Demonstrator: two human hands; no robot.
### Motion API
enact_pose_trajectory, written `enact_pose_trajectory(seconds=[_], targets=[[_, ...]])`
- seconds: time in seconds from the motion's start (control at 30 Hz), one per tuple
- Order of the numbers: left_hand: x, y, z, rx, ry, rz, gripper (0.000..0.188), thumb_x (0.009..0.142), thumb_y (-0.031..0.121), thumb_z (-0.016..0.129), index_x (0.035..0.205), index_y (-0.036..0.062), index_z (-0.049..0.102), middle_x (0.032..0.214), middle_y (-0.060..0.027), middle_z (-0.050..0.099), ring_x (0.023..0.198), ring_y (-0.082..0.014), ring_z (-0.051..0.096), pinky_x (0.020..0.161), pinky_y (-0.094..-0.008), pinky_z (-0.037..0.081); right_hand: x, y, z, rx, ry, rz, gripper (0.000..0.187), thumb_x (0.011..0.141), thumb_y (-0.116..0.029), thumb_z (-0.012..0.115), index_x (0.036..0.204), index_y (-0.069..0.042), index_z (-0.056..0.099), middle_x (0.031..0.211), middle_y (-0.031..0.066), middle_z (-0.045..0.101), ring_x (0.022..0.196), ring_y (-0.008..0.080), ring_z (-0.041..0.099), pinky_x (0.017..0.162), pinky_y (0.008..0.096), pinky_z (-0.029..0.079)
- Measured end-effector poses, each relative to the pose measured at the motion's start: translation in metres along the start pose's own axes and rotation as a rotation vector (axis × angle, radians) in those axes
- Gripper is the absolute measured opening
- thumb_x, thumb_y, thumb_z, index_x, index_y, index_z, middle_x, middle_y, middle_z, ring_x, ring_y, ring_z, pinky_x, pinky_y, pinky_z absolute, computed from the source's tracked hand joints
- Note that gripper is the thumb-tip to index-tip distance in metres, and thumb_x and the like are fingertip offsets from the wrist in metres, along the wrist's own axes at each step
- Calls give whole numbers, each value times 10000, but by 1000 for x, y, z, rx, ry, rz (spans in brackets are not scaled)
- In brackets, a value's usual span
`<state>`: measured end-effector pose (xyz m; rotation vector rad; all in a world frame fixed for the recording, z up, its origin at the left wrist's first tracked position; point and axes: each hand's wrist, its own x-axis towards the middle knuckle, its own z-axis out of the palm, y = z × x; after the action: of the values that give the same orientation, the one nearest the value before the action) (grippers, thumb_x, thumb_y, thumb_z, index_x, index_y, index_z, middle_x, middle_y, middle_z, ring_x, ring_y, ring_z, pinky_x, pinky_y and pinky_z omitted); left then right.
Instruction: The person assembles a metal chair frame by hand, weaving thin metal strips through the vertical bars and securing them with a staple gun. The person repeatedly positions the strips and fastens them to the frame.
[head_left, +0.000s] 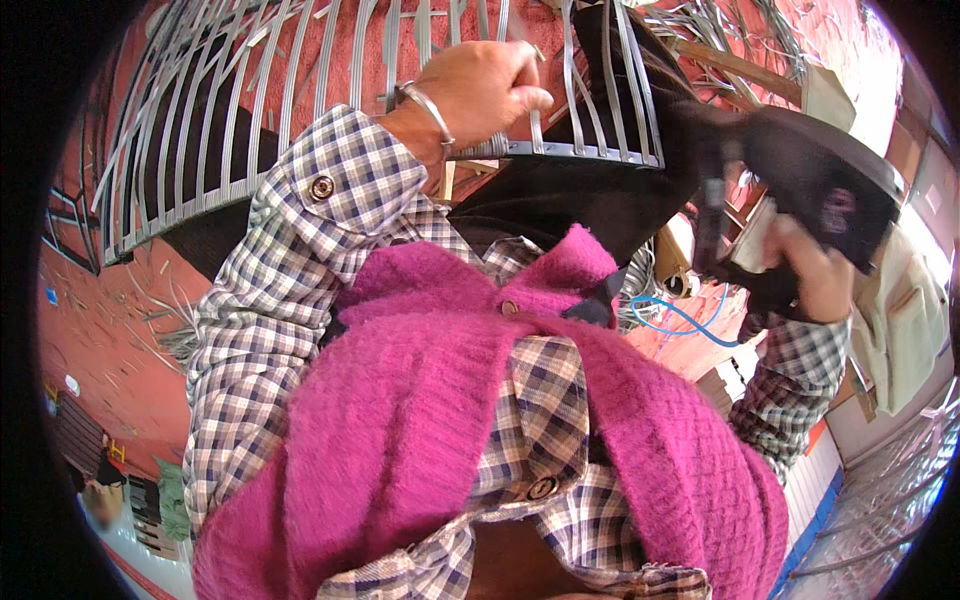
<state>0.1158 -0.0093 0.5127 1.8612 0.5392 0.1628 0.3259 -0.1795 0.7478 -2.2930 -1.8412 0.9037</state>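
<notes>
My left hand [478, 92], with a metal bangle at the wrist, is closed over a slatted frame [590, 155] lying across my lap. Its thumb and fingers pinch a grey strap [537, 128] that runs to the frame's near rail; the strap's far end is blurred. Many similar grey ribbed straps cross the frame side by side. At the right, my right hand [812, 268] is wrapped round the handle of a black pneumatic stapler [822, 185], blurred by motion. The tool is held apart from the frame, to its right. A blue air hose [685, 325] curves beside that hand.
Loose grey straps [710, 45] lie heaped on the reddish floor at the far right, near a wooden bar [740, 70]. Pale cloth [890, 340] hangs at the right. Further dark frames [75, 220] stand at the left. Strap scraps are scattered over the floor.
</notes>
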Motion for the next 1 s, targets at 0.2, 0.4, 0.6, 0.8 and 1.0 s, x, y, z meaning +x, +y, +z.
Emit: enact_pose_trajectory(seconds=[0.2,0.4,0.6,0.8,1.0], targets=[[0,6,-2,-5,67,220,212,816,261,664,847,54,631,724,-64,600,679,-215,604,594,-319,467,-119,159,-45,100,640,866,211,829,-237,646,825,-27,657,646,47,629,575,161,589,554,302,446],[-31,20,8,300,26,293,320,738,365,694,908,100,637,888,-33,605,866,-240,567,759,-356,433,-170,282,4,-648,442,1334,714,728,-523,685,1282,-117,493,1090,188,633,1029,319,607,886,398,467],[-15,7,11,349,42,192,360,664,343,749,882,99,600,896,-26,594,857,-228,567,794,-362,398,-100,218,18,-817,571,610,431,755,-200,677,1166,-104,592,965,130,659,883,300,627,851,414,476],[-19,-7,15,419,123,241,350,675,330,763,868,103,579,854,-28,566,864,-211,559,860,-387,359,92,58,167,-57,312,-162,244,857,-302,564,776,-129,716,825,86,607,813,263,561,748,399,454],[-20,-11,23,382,157,262,393,611,325,792,830,85,571,819,-24,585,800,-231,574,821,-394,381,136,23,192,6,77,84,253,894,-295,573,809,-111,723,805,89,627,786,237,587,720,355,472]])
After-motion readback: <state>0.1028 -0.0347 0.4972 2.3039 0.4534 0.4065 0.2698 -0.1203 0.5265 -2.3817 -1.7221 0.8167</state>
